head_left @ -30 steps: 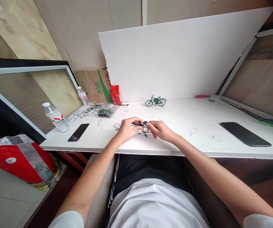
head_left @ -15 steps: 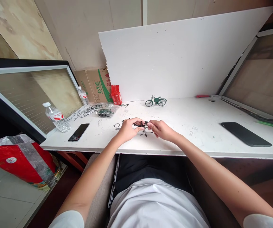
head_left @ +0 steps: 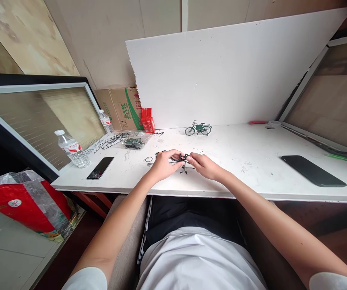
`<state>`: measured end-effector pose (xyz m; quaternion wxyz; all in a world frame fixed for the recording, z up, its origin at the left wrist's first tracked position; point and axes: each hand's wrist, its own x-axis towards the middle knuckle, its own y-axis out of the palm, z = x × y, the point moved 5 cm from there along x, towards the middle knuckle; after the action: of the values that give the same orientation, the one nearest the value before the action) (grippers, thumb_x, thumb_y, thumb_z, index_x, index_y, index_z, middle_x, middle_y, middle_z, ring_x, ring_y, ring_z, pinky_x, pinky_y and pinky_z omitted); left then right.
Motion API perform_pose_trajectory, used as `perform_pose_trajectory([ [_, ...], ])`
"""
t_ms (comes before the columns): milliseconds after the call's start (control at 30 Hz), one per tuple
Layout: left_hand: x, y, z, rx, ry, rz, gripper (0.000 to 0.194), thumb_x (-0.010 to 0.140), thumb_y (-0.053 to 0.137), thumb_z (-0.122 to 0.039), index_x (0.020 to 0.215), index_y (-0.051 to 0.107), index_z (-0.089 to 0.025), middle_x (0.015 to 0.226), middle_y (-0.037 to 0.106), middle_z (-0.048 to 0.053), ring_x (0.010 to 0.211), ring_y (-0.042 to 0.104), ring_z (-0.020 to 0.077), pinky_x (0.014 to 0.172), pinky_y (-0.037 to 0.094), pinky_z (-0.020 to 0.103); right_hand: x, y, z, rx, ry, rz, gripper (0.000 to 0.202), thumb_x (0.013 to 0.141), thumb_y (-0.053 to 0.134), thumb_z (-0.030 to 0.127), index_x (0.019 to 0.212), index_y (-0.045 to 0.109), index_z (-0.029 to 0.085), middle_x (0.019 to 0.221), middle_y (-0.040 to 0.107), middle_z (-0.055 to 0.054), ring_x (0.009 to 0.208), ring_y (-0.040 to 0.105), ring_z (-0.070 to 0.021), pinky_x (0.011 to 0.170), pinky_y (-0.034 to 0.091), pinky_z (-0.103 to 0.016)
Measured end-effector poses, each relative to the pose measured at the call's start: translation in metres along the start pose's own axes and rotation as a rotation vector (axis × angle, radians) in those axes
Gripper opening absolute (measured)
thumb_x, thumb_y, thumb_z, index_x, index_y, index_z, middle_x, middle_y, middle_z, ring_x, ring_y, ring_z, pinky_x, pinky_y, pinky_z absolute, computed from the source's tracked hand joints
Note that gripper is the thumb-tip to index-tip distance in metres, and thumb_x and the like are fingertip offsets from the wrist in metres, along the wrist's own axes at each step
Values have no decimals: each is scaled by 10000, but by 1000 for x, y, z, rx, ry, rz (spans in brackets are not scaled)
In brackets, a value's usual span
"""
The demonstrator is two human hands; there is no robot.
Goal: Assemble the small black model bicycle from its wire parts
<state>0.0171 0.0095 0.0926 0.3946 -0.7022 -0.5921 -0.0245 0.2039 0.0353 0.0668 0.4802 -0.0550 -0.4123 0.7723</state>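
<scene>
Near the front of the white table, my left hand [head_left: 165, 166] pinches a small dark model bicycle part [head_left: 182, 158] between thumb and fingers. My right hand [head_left: 204, 165] faces it, thumb and fingertips closed on the right end of the same part. Its exact shape is mostly hidden by the fingers. Just below the hands, thin dark model pieces [head_left: 184, 170] lie on the tabletop. Left of my left hand lies a thin black ring [head_left: 148, 159]. Farther back stands a finished-looking green model bicycle [head_left: 198, 129].
To the left are a phone [head_left: 100, 168], a water bottle [head_left: 73, 149], black part frames [head_left: 110, 141] and a clear bag [head_left: 134, 141] of green and black parts. A red box [head_left: 148, 120] stands behind. On the right lies a dark flat slab [head_left: 313, 170].
My right hand's fingers have shifted slightly and curl closer around the part. My left hand stays nearly in place, still holding it.
</scene>
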Motion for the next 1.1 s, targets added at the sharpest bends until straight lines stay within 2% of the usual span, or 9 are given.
perform_pose_trajectory([
  [400,-1,4,0,-14,-20,31,235,855,789,-245,1085,767,-203,1054,818,70,1007,776,213,948,598,317,-2,5,1,3,3,63,476,1064,409,653,848,481,235,732,505,15,645,433,-152,612,345,-299],
  [600,-1,7,1,-29,-30,49,227,862,767,-229,1087,758,-206,1055,816,67,1010,776,215,951,599,322,-3,7,2,18,-10,45,453,1061,418,642,853,463,242,763,528,12,663,453,-158,631,360,-303],
  [833,-1,7,1,0,-24,41,254,865,781,-265,1114,764,-216,1065,816,68,1011,771,217,944,592,322,-3,7,0,61,-17,-32,429,1049,456,643,871,396,258,743,477,28,644,406,-156,609,325,-302],
  [1000,-1,6,1,50,-35,18,258,845,814,-311,1086,772,-227,1061,812,64,989,761,219,939,590,325,-5,-11,6,84,-36,-240,474,1038,475,653,820,322,260,711,422,25,631,347,-155,605,313,-310],
  [1100,-1,6,1,43,-30,22,254,850,811,-316,1083,773,-223,1058,812,65,987,762,217,933,591,322,-5,-16,10,101,-37,-248,490,1024,499,668,810,339,257,706,433,24,626,350,-152,603,317,-309],
])
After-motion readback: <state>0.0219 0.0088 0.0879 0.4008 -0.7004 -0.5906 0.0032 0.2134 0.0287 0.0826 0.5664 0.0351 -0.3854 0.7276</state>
